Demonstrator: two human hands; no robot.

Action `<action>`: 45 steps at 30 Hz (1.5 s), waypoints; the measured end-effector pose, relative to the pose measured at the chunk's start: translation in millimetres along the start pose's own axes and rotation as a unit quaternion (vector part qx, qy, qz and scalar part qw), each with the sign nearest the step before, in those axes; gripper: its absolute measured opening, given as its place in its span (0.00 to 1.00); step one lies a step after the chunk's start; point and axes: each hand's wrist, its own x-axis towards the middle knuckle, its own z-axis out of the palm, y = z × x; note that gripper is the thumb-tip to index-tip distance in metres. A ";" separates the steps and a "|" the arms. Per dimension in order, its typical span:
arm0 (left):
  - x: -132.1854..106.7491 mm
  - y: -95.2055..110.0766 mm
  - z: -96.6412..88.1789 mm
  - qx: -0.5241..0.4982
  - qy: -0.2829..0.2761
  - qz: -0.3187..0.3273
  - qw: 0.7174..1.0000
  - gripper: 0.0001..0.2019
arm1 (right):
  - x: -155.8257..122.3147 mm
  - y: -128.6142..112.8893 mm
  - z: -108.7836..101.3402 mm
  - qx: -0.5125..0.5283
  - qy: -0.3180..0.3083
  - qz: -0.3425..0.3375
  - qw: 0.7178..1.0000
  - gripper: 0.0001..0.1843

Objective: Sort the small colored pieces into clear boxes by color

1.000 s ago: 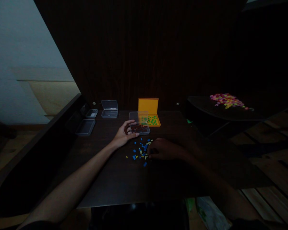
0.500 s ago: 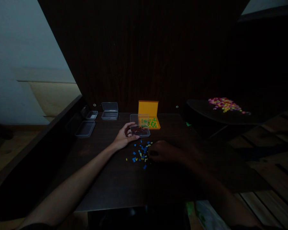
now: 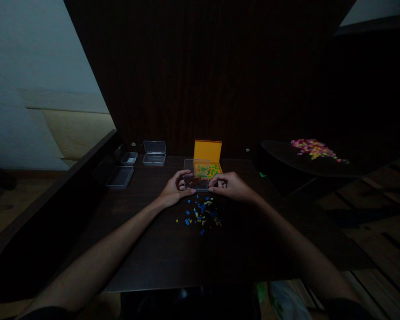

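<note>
Between my hands is a clear plastic box (image 3: 202, 190) with its lid raised and small dark reddish pieces inside. My left hand (image 3: 174, 189) grips its left side, thumb at the front and fingers behind. Against the right side, my right hand (image 3: 231, 186) has closed its thumb and fingers on the box's edge. In front of the box, small blue and yellow building bricks (image 3: 202, 212) lie scattered on the dark table. Right behind it stands an open yellow box (image 3: 208, 150) with small green pieces in its tray, partly seen through the clear lid.
Open clear boxes stand at the back left: one hinged box (image 3: 154, 159), a larger one (image 3: 120, 177) and a smaller one (image 3: 130, 158). A pile of pink, red and yellow beads (image 3: 315, 149) lies on a dark surface at right. A raised side board (image 3: 53, 213) borders the table's left.
My right hand has moved from the scattered bricks up to the right side of the clear box. My left hand stays on the box. The view has shifted slightly.
</note>
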 end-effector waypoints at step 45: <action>0.6 -2.6 0.5 -0.018 0.002 -0.002 1.000 0.33 | 43.0 -4.7 -3.6 -0.140 -0.055 -0.025 0.988 0.08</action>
